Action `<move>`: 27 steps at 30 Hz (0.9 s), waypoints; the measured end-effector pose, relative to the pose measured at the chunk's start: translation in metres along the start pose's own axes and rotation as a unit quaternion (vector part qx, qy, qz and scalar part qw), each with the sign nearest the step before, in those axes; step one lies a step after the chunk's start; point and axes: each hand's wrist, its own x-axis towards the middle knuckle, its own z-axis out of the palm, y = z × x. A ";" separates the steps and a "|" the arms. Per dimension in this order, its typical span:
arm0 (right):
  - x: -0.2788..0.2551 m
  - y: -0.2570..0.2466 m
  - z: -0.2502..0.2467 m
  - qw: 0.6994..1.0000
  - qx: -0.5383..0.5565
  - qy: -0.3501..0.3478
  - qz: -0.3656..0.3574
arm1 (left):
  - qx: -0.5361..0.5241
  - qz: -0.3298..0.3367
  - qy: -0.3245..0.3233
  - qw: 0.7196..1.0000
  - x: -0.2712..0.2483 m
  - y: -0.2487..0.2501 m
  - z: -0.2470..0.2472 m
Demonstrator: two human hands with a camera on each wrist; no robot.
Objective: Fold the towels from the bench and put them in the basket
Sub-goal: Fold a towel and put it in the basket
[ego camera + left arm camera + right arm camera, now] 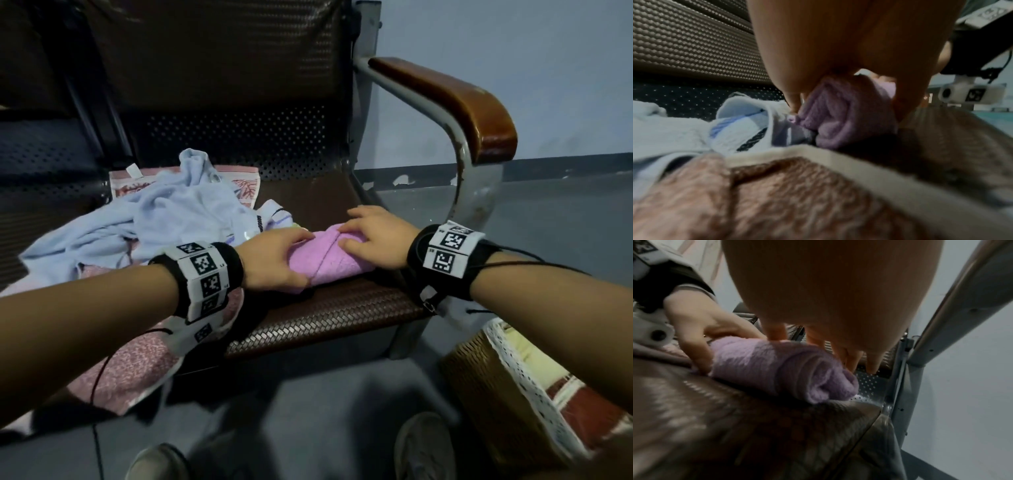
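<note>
Both forearms reach forward, bare, each with a black wristband carrying coded markers. Left hand palm down, thumb and fingers curled round one end of the rolled purple towel. Right hand palm down on the other end, fingers spread and fairly straight, pointing downward past its far side.

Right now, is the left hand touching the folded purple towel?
Touching. The right wrist view shows the left hand with its fingers wrapped around the folded purple towel.

The rolled towel lies on the worktop, right of the towel pile. The basket stands on the floor, right of the worktop.
</note>
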 end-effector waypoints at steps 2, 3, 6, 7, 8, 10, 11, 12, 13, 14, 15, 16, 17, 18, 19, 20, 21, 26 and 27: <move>0.000 -0.005 -0.001 0.998 -0.049 0.007 -0.029 | 0.082 -0.009 0.000 0.997 -0.001 -0.004 0.003; -0.001 -0.009 0.000 0.996 -0.072 0.013 -0.051 | 0.114 -0.011 0.022 0.993 -0.001 -0.004 0.002; -0.007 -0.018 0.003 0.996 -0.072 0.010 -0.060 | 0.082 0.013 0.110 0.991 0.001 0.002 -0.011; -0.008 -0.018 0.002 0.998 -0.051 0.015 -0.042 | 0.048 0.028 0.124 0.991 0.001 0.006 -0.017; -0.010 -0.016 -0.001 0.999 -0.030 0.025 -0.022 | 0.022 0.042 0.132 0.990 0.001 0.012 -0.022; -0.016 -0.011 -0.017 0.999 0.014 0.031 -0.003 | -0.015 0.051 0.141 0.989 0.001 0.027 -0.035; -0.021 -0.007 -0.025 0.999 0.042 0.022 0.000 | -0.032 0.052 0.146 0.987 0.001 0.035 -0.042; -0.029 -0.002 -0.034 0.997 0.070 0.011 0.003 | -0.048 0.051 0.147 0.987 0.002 0.043 -0.049; -0.039 0.004 -0.041 0.995 0.099 0.000 0.003 | -0.061 0.050 0.140 0.987 0.002 0.053 -0.055; -0.050 0.010 -0.046 0.992 0.129 -0.010 0.002 | -0.074 0.052 0.123 0.988 0.003 0.065 -0.060; -0.064 0.016 -0.051 0.987 0.161 -0.017 -0.002 | -0.084 0.062 0.106 0.989 0.005 0.079 -0.062; -0.079 0.021 -0.054 0.980 0.197 -0.018 -0.005 | -0.093 0.078 0.092 0.988 0.008 0.095 -0.060; -0.094 0.025 -0.056 0.973 0.232 -0.011 -0.007 | -0.099 0.098 0.081 0.987 0.013 0.114 -0.056; -0.111 0.031 -0.055 0.966 0.258 0.003 -0.004 | -0.098 0.117 0.071 0.986 0.020 0.135 -0.049; -0.127 0.038 -0.053 0.961 0.274 0.022 0.007 | -0.092 0.133 0.065 0.985 0.029 0.156 -0.041; -0.143 0.049 -0.050 0.957 0.286 0.040 0.027 | -0.088 0.140 0.061 0.984 0.039 0.178 -0.032; -0.162 0.061 -0.045 0.951 0.300 0.057 0.052 | -0.094 0.140 0.058 0.984 0.048 0.198 -0.021; -0.270 0.130 -0.004 0.857 0.434 0.151 0.232 | -0.286 0.135 -0.027 0.948 0.087 0.285 0.058; -0.290 0.140 0.006 0.823 0.470 0.177 0.264 | -0.337 0.122 -0.052 0.932 0.093 0.303 0.081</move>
